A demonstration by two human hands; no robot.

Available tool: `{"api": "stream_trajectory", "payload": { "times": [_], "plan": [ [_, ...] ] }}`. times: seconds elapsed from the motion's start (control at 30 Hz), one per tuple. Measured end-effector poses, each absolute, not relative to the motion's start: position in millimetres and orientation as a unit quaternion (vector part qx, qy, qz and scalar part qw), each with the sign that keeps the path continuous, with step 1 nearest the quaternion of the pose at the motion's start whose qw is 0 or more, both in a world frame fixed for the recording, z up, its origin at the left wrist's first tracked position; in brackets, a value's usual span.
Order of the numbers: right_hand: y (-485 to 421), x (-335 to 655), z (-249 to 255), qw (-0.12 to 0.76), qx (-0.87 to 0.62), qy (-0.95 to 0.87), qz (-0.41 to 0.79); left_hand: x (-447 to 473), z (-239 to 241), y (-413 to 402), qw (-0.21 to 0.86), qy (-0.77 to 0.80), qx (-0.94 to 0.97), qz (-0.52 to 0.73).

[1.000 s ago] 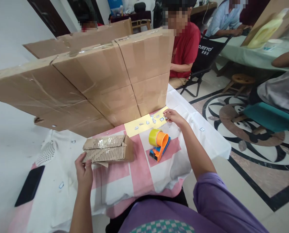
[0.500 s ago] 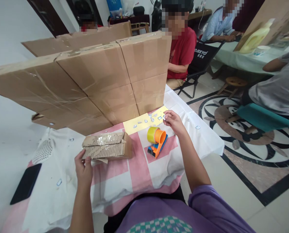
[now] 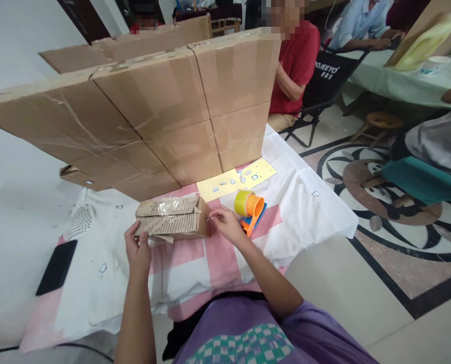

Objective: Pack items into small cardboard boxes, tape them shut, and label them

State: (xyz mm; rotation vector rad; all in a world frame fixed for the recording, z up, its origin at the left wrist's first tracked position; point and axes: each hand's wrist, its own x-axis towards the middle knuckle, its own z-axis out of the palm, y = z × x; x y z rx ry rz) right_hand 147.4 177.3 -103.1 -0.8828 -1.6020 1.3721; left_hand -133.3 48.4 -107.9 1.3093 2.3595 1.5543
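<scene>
A small cardboard box [image 3: 180, 226] lies on the table with shiny clear tape along its top seam. Gripping its left end is my left hand [image 3: 138, 248], thumb and fingers at the near corner. My right hand [image 3: 227, 223] is at the box's right end, fingertips pinched on something small and pale that I cannot make out. Just right of that hand sits an orange and blue tape dispenser [image 3: 254, 206] with a yellow-green roll [image 3: 242, 201], partly hidden by the hand. Beyond them, a yellow sheet [image 3: 225, 188] carries several small pale pieces.
A tall wall of taped cardboard boxes [image 3: 153, 101] stands along the table's back. At the left lie a black phone-like slab [image 3: 56, 268] and a white perforated piece [image 3: 79, 222]. A person in a red shirt [image 3: 301, 55] sits behind, beside a black folding chair [image 3: 331, 76].
My right hand has moved left and nearer, from beside the yellow sheet to the box's right end. The left hand keeps its grip on the box. The view has shifted slightly.
</scene>
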Motion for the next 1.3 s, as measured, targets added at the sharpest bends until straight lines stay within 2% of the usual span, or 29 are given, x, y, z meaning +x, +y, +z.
{"api": "stream_trajectory", "payload": {
  "times": [0.27, 0.47, 0.7, 0.97, 1.13, 1.23, 1.3],
  "plan": [
    [172.3, 129.4, -118.3, 0.424, -0.377, -0.629, 0.532, -130.6, -106.3, 48.0, 0.013, 0.756, 0.421, 0.500],
    [152.4, 122.5, -122.5, 0.462, -0.475, -0.585, 0.468, -128.8, -103.8, 44.0, 0.022, 0.758, 0.420, 0.499],
    [109.9, 114.2, -135.8, 0.419, -0.416, -0.632, 0.501, -120.7, -98.9, 53.1, 0.020, 0.750, 0.395, 0.530],
    [130.2, 114.3, -134.9, 0.333, -0.406, -0.700, 0.483, -120.4, -98.7, 56.6, 0.034, 0.745, 0.375, 0.550],
    [157.1, 115.4, -117.3, 0.331, -0.326, -0.797, 0.386, -128.4, -100.6, 55.2, 0.054, 0.740, 0.362, 0.564],
    [170.9, 115.9, -99.9, 0.335, -0.235, -0.823, 0.395, -133.4, -101.9, 54.4, 0.077, 0.737, 0.347, 0.576],
    [175.1, 119.8, -89.8, 0.356, -0.228, -0.806, 0.415, -131.0, -103.6, 54.6, 0.091, 0.729, 0.339, 0.587]
  ]
}}
